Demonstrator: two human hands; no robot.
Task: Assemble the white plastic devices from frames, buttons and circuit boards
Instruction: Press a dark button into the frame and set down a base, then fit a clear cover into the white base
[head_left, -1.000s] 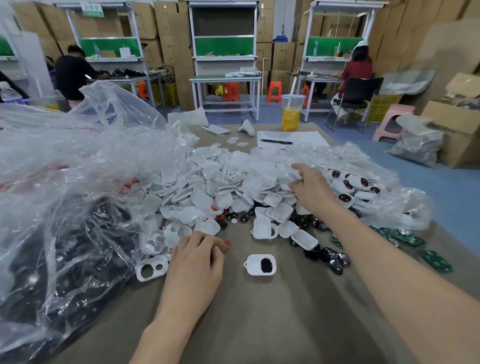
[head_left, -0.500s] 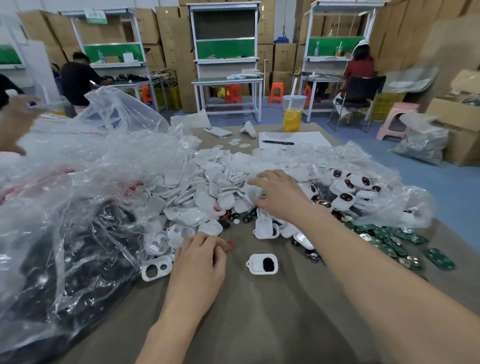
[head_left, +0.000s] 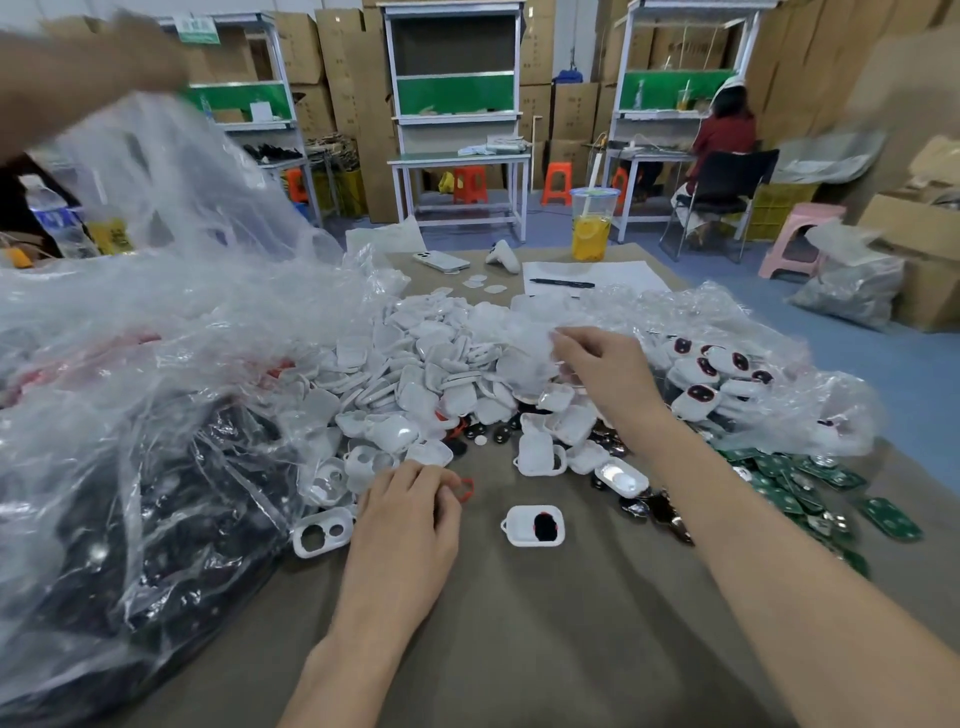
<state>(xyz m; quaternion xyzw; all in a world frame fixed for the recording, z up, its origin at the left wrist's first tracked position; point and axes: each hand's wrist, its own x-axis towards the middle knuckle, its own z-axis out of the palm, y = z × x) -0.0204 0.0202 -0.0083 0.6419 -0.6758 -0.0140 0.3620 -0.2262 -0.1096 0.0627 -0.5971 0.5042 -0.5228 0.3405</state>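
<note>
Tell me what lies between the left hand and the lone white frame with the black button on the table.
Nothing visible blocks it. Only bare table separates the left hand from the white frame. A red ring sits by the hand, farther back than that path.

Soft, even light falls from overhead and the room is bright, with no hard shadows. Only a faint dark smudge sits on the desk (head_left: 519, 623) under the left hand (head_left: 410, 525). The clear plastic bag (head_left: 156, 415) on the left throws white glare off its creases, and the shiny dark buttons (head_left: 649, 506) glint. The middle of the view is sharp. A blurred arm (head_left: 78, 62) smears the top left corner, and the cardboard boxes (head_left: 904, 93) at the right edge are streaked too. The outer workstation racks (head_left: 670, 88) tilt with the wide lens.
</note>
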